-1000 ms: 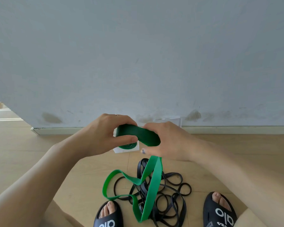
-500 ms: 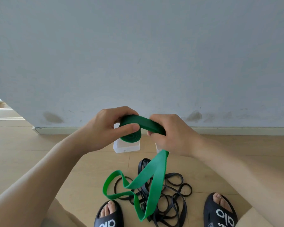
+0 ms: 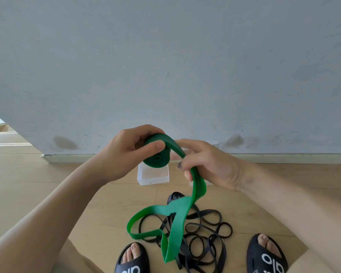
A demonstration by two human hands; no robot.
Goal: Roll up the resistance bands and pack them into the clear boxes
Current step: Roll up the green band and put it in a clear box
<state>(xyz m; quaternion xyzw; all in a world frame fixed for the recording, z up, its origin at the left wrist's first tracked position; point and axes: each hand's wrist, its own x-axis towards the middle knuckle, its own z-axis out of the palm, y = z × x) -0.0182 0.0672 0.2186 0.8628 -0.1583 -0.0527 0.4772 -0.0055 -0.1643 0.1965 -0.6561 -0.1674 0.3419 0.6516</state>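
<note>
A wide green resistance band (image 3: 177, 219) is partly wound into a roll (image 3: 156, 158). My left hand (image 3: 128, 154) pinches that roll between thumb and fingers, held in the air above the floor. My right hand (image 3: 209, 164) grips the loose strip just right of the roll; the rest hangs down in a loop between my feet. A clear box (image 3: 153, 175) stands on the floor under the roll. A second clear box (image 3: 193, 183) is mostly hidden behind my right hand. Several thin black bands (image 3: 205, 229) lie tangled on the floor.
A grey wall (image 3: 185, 66) with a pale skirting board (image 3: 283, 157) rises just behind the boxes. The wall's corner (image 3: 44, 157) is at the left. My feet in black sandals (image 3: 133, 259) (image 3: 266, 253) flank the band pile on the wooden floor (image 3: 47, 184).
Both hands have risen slightly with the roll. My right hand has slid along the strip to the right and down, and the hanging loop has been drawn up a little.
</note>
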